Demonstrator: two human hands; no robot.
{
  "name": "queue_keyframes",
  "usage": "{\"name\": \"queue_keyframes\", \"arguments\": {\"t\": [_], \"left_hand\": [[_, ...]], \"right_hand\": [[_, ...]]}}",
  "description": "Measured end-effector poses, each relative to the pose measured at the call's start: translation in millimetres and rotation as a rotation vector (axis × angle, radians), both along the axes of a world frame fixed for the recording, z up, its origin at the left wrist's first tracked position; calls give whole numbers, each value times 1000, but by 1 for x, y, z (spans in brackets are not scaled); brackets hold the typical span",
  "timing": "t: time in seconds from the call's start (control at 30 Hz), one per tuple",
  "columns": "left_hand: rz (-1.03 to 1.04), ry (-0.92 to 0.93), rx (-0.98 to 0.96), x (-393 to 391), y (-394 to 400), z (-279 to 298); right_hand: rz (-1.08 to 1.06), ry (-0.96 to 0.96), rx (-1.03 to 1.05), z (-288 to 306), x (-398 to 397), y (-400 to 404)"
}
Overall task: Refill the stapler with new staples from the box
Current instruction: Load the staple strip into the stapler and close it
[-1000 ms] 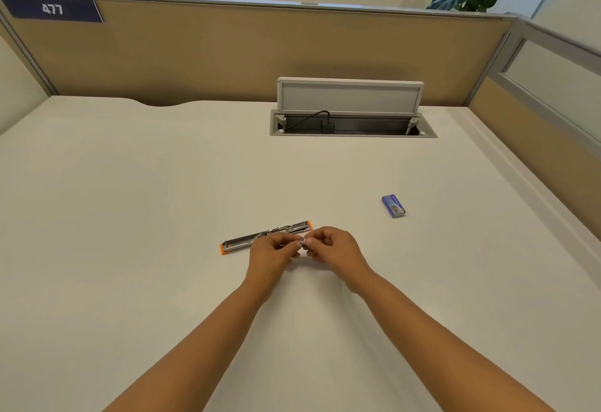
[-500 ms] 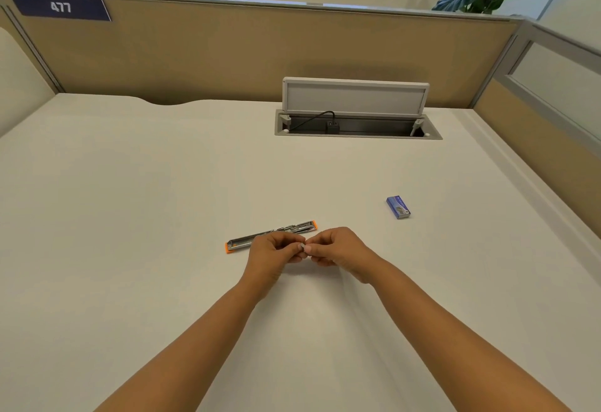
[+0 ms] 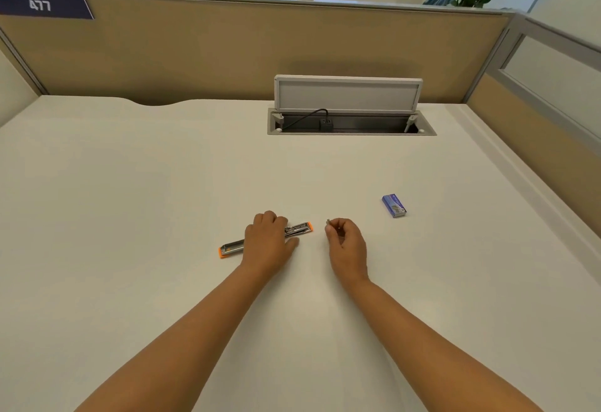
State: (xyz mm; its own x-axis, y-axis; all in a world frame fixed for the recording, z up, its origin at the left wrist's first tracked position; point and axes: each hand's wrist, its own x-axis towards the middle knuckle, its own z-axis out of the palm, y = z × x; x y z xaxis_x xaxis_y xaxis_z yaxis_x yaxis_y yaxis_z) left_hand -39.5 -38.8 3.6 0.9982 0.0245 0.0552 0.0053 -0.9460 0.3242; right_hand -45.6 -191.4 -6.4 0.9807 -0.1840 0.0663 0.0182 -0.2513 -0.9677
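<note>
An opened-flat stapler (image 3: 297, 228), silver metal with orange ends, lies on the white desk (image 3: 130, 216). My left hand (image 3: 268, 242) rests over its middle, fingers laid across it, hiding that section. My right hand (image 3: 346, 244) hovers just right of the stapler's orange tip, and its thumb and fingers pinch a small silver strip of staples (image 3: 328, 222). The small blue staple box (image 3: 393, 205) lies on the desk farther right, apart from both hands.
An open cable hatch (image 3: 351, 119) with a raised lid and a black plug sits at the back of the desk. Tan partition walls (image 3: 195, 53) close the back and right sides. Plants stand behind the partition.
My hands were together, both pinching the staple strip in front of the stapler. They have separated: the left moved onto the stapler, the right kept the strip and shifted right.
</note>
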Motion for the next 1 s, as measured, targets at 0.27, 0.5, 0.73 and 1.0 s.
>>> {"name": "queue_keyframes", "arguments": {"t": [0.27, 0.5, 0.73, 1.0], "left_hand": [[-81, -27, 120, 5, -1, -3], [20, 86, -512, 1, 2, 19], [282, 547, -1139, 8, 2, 29], [373, 742, -1333, 10, 3, 34]], "right_hand": [[-40, -53, -121, -7, 13, 1], [-72, -54, -69, -9, 15, 0], [-66, -56, -63, -11, 15, 0], [-63, -62, -68, -9, 15, 0]]}}
